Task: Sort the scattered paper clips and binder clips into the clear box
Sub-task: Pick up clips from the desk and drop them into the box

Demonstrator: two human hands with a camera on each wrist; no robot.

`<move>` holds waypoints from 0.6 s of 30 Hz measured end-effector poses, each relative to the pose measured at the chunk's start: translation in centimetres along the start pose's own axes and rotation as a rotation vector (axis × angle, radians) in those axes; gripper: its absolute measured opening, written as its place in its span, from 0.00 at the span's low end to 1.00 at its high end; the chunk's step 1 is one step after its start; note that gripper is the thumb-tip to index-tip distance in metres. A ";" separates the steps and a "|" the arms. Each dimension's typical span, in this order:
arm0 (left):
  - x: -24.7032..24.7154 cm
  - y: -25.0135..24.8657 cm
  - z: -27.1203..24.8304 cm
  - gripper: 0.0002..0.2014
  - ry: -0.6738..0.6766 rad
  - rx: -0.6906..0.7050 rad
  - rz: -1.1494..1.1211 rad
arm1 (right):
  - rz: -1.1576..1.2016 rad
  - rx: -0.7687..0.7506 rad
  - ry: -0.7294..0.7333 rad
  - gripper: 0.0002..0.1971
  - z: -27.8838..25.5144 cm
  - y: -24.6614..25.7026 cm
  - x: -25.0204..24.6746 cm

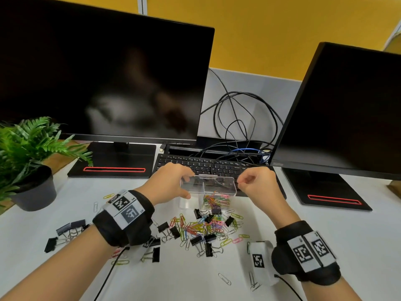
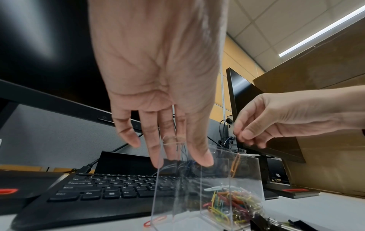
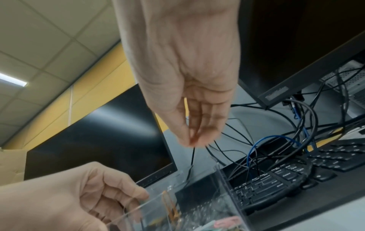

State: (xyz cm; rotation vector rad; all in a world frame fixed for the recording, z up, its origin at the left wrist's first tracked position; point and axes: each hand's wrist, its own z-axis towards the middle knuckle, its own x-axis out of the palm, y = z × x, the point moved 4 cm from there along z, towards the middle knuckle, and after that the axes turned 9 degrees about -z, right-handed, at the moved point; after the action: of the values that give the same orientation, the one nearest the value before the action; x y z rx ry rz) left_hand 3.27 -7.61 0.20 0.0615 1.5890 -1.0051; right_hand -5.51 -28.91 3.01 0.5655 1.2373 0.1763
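2 dark monitors [image 1: 104, 79] stand far on the desk [image 1: 325, 246]. The clear box [image 1: 219, 187], near the keyboard [image 1: 206, 167], holds coloured paper clips in its right compartment. The left hand [image 1: 171, 181] grips its left end; the right hand [image 1: 258, 183], fingertips pinched narrow, hovers right of it. Binder clips [image 1: 196, 240] and paper clips [image 1: 195, 228] lie scattered nearer.

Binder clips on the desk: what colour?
Black binder clips with silver wire handles; clearest in the head view.

Bright ovrhd light; wrist views blurry.
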 end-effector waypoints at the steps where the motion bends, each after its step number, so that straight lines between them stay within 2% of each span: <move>1: 0.0 0.0 0.0 0.29 0.000 0.001 0.002 | -0.038 0.031 0.080 0.09 -0.4 -0.4 0.1; 4: 0.0 0.1 0.0 0.29 -0.001 0.002 -0.008 | -0.159 0.057 0.394 0.06 -1.4 -1.2 1.9; 6: 0.0 0.0 -0.1 0.30 0.000 0.003 -0.014 | -0.211 0.012 0.486 0.08 -1.8 -1.4 3.1; 11: 0.0 0.1 -0.1 0.30 -0.008 0.002 -0.026 | -0.336 -0.022 0.525 0.14 -2.2 -1.4 5.6; 18: 0.0 0.2 -0.2 0.30 -0.003 0.003 -0.023 | -0.427 -0.037 0.547 0.10 -2.4 -0.7 6.0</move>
State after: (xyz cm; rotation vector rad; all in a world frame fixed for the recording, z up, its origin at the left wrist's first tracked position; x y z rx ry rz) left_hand 3.22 -7.38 0.12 0.0438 1.5888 -1.0250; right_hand -5.84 -26.18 -2.87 0.2090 1.8519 -0.0118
